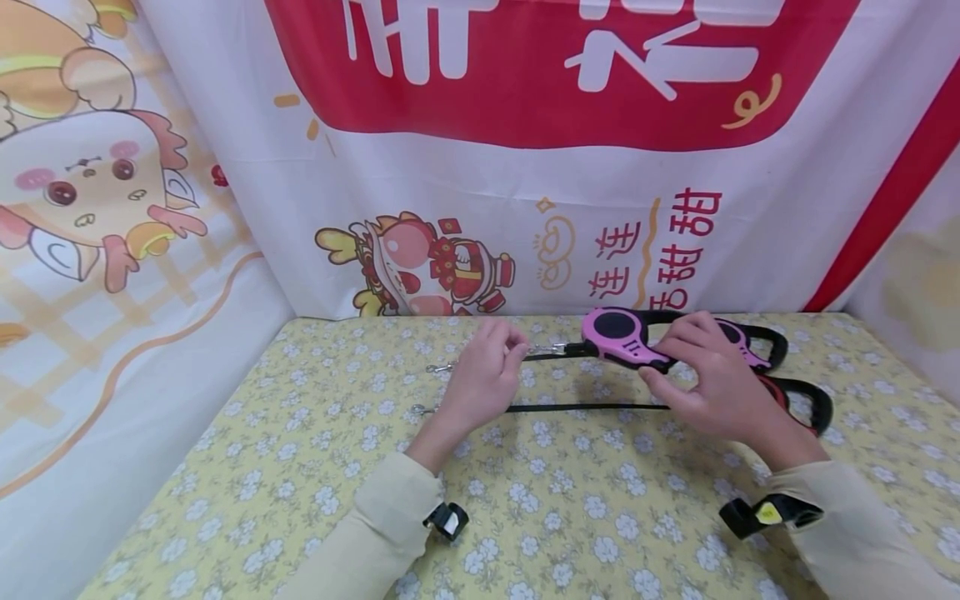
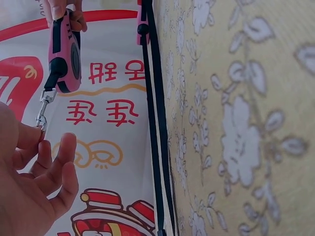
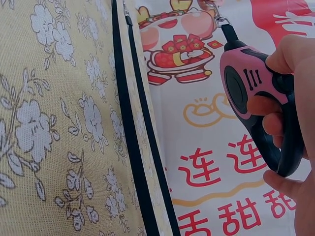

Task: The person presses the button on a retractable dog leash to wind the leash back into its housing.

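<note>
My right hand (image 1: 712, 387) grips a pink and black retractable dog leash (image 1: 617, 327) by its handle, raised over the table. In the right wrist view the fingers wrap through the black loop handle (image 3: 290, 147). My left hand (image 1: 486, 373) pinches the silver snap hook (image 2: 45, 105) at that leash's end, thumb and forefinger at its tip, other fingers loosely bent. Only a short black strap end shows between hook and casing. Behind the right hand lies a second pink leash (image 1: 738, 337), partly covered. Nearer, a red and black leash (image 1: 813, 407) lies partly hidden by the right wrist.
Two black straps run leftward across the flowered tablecloth (image 1: 600, 517), ending in a far snap hook (image 1: 441, 367) and a near snap hook (image 1: 422, 409). A printed white and red curtain (image 1: 480, 183) hangs behind the table. Both wrists wear black straps.
</note>
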Tool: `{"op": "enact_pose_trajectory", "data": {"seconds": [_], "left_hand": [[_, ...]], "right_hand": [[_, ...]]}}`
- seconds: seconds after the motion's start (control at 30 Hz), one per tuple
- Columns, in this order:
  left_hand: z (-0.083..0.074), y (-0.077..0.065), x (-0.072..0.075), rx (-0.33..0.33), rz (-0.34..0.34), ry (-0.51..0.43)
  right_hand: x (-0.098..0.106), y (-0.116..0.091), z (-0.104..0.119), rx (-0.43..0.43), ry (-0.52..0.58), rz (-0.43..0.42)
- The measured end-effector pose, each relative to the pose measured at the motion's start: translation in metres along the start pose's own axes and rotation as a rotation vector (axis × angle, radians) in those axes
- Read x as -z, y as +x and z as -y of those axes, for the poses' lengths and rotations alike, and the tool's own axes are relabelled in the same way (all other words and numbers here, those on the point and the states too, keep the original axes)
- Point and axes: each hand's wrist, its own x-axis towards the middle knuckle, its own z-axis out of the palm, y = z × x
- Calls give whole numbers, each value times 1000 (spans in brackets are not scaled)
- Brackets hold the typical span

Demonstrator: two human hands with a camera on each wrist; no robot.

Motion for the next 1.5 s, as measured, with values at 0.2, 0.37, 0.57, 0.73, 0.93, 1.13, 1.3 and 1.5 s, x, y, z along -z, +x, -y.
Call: {"op": "enact_pose_trajectory", "data": {"seconds": [0.2,0.37,0.57,0.73,0.93,1.13,1.3,1.5], "left_hand": [[3,0,-2,-12,34,-5],[4,-1,-3,-11,69,-6],[3,-2,-3,-5,100,-20],[3,-2,-4,23,121,-39],[2,-3,-3,22,129,-45],[1,-3,-2,26,138,-63],[-1,-4,-1,46,149,-110],[-8,-5,3,57,169,-138]], "right_hand": [[1,0,0,-13,-3,2],[2,0,0,-34,-13,1],[4,-1,1,-54,-16,7],[4,0,2,-55,-14,7],[4,2,3,-40,-4,1],[5,3,4,-43,-13,12],[11,4,5,-78,-36,38],[24,-4,5,-124,-65,70]]}}
